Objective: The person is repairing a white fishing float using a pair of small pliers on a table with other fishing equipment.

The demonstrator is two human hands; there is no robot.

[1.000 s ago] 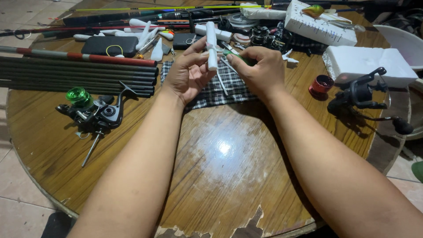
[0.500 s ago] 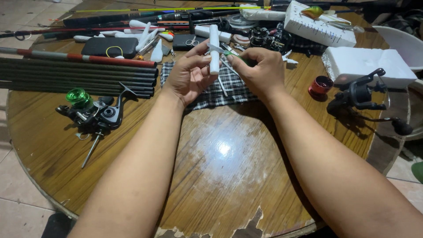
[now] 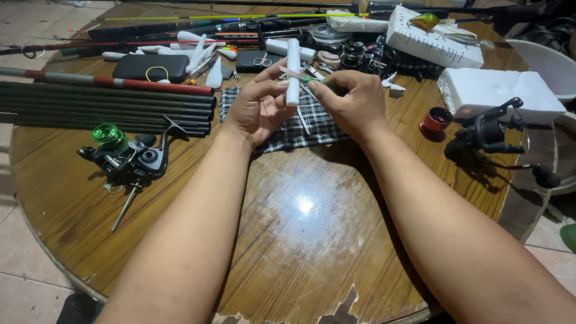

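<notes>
Both hands on white tube point(image 3: 293, 69), maybe foam

place: home tackle-repair corner | signs: round wooden tabletop point(image 3: 300, 240), fishing rods point(image 3: 108, 105), reels point(image 3: 129, 159), tiled floor point(image 3: 18, 252)

Left hand point(image 3: 255, 111) pinches an upright white foam stick point(image 3: 293, 69) that right hand point(image 3: 354, 102) meets with a thin green-tipped piece, above a checked cloth point(image 3: 288, 129) on the round wooden table point(image 3: 300, 228), fishing reel point(image 3: 129, 162) lying left.
</notes>
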